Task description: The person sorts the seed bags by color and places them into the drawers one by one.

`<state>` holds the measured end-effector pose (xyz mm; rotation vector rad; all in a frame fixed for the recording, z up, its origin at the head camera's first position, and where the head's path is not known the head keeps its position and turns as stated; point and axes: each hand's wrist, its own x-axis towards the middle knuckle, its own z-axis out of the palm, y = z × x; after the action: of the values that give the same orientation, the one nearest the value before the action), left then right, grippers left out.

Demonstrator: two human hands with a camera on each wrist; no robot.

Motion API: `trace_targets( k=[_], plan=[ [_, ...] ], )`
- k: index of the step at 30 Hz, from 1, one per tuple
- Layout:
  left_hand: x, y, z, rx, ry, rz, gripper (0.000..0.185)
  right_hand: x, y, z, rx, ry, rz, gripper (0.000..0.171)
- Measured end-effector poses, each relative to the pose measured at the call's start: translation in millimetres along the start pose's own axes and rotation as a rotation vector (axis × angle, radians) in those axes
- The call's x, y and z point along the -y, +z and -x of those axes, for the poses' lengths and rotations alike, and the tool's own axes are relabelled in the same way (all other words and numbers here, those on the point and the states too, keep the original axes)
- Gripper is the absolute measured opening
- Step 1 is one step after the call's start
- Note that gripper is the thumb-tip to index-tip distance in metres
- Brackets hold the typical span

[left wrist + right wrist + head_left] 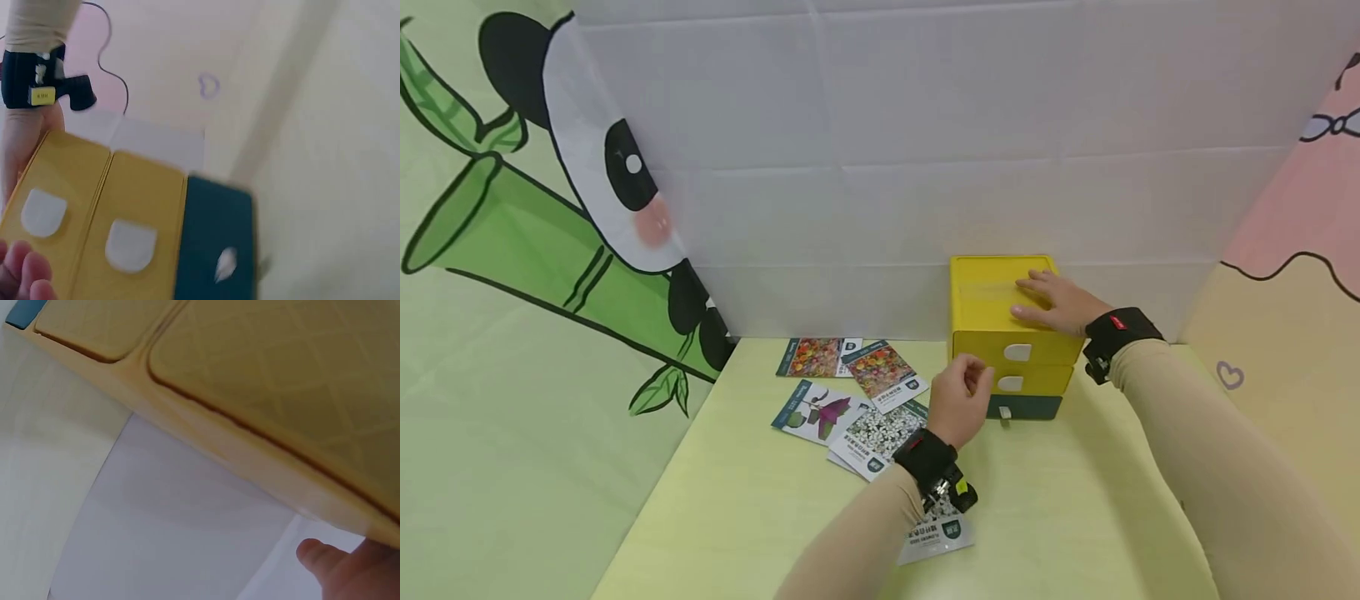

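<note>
A small yellow drawer cabinet (988,296) stands at the back of the table, with two yellow drawers (1045,379) above one dark green drawer (1030,407). My right hand (1052,304) lies flat on its top, fingers straight. My left hand (958,396) hovers just in front of the middle drawer's white handle (1010,383) with its fingers loosely curled, holding nothing. In the left wrist view the yellow drawer fronts (137,206) and the dark drawer (212,237) fill the lower frame, and my left fingertips (25,275) show at the bottom left. The right wrist view shows the cabinet's yellow wall (281,375) and one right fingertip (325,562).
Several seed packets (816,412) lie spread on the yellow-green table (1075,517) left of the cabinet; another packet (936,537) lies under my left forearm. A white backdrop (887,167) stands behind, with a panda print on the left and a pink-and-yellow panel on the right.
</note>
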<state>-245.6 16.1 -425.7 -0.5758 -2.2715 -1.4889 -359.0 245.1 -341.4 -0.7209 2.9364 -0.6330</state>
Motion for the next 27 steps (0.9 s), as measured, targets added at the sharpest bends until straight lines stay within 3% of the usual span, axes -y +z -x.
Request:
trace_targets(
  k=[3,6,17,27],
  plan=[
    [0.4,14.3,7.8,0.074,-0.210,0.213,0.022,-3.6,2.6,1.4,0.018,-0.002,-0.016,0.078],
    [2.0,25.2,9.6,0.108,-0.331,0.330,0.023,-5.1,6.8,3.4,0.013,0.008,-0.022,0.080],
    [3.0,38.4,-2.0,0.136,-0.427,0.379,0.029,4.7,7.6,3.3,0.013,0.035,0.021,0.086],
    [3.0,39.5,-13.9,0.123,-0.530,0.458,0.042,-0.4,1.1,9.6,0.131,0.020,0.048,0.091]
  ],
)
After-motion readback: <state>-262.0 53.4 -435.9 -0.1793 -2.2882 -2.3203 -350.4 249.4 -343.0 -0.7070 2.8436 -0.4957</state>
